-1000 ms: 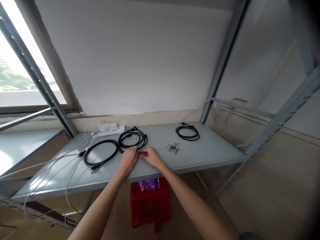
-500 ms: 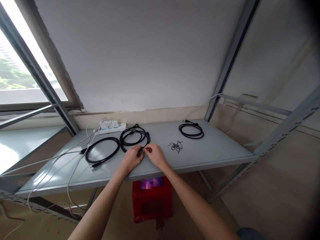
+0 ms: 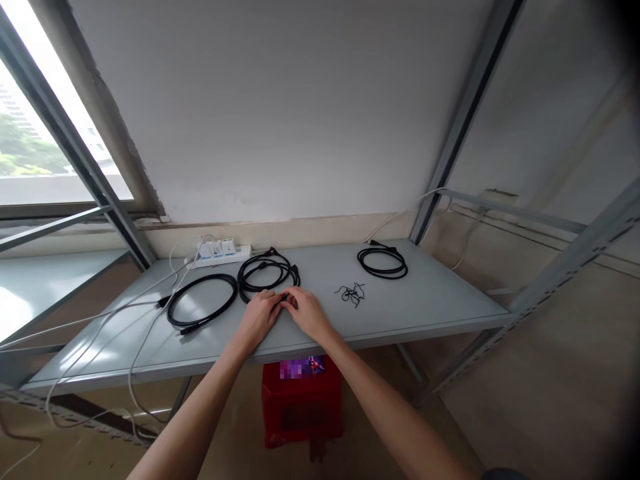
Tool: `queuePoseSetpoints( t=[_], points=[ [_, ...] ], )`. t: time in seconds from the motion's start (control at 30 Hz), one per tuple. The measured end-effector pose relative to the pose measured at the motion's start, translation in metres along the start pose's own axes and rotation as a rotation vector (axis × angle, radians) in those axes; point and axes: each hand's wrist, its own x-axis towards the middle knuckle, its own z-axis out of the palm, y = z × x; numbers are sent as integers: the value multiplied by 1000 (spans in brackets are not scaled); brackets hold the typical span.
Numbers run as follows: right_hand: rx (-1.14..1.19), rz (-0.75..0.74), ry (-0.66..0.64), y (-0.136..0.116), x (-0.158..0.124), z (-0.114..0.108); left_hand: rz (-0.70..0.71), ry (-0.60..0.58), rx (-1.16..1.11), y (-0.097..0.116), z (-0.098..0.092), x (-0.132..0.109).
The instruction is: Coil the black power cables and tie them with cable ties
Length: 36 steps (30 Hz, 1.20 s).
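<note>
Both hands meet at the near side of a coiled black cable (image 3: 243, 267) in the middle of the shelf. My left hand (image 3: 261, 317) is closed around a dark piece at the coil's near edge. Right against it, the fingers of my right hand (image 3: 303, 310) are pinched on the same spot; any small tie there is hidden by the fingers. To the left lies another looped black cable (image 3: 236, 293) with a plug end toward the front. A small tangle of thin black ties (image 3: 353, 294) rests to the right of my right hand.
A third coiled black cable (image 3: 383, 273) lies at the back right of the grey metal shelf (image 3: 420, 307). A white power strip (image 3: 244, 254) with chargers stands at the back left, its white cords hanging over the front edge. A red stool (image 3: 303, 413) stands below.
My hands have drawn closer together, and the right fingers have shifted slightly left onto the left fingertips. The view has moved a little; the other cables and the ties lie unchanged.
</note>
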Motion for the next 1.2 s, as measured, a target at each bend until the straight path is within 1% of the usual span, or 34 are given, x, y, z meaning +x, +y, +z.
queuePoseSetpoints(
  t=[0.1,0.3,0.4,0.5,0.6,0.7,0.83,0.93,1.07,1.2],
  points=[
    [-77,-24,21,-1,-1,-1,-1,-7,32,2,-1,1],
    [-205,-29,47,-3,-4,0,-27,8,6,2,1,2],
    [-241,4,85,-6,-4,-1,-38,28,12,1,1,1],
    [-239,50,167,-9,-4,-4,-55,40,32,3,-1,1],
    [-231,105,220,-10,-3,-6,-81,28,22,7,-4,1],
    [-245,151,203,-10,-3,-7,-90,-11,-11,10,-7,2],
    [-310,192,174,-9,-4,-5,-105,-40,16,11,-7,2],
    [-380,167,156,-9,-5,-3,-118,-40,43,11,-6,2],
    [-450,89,123,-11,-7,-1,-117,-28,37,10,-6,2],
    [-423,69,110,-9,-7,0,-105,-4,36,11,-5,3]
  ],
)
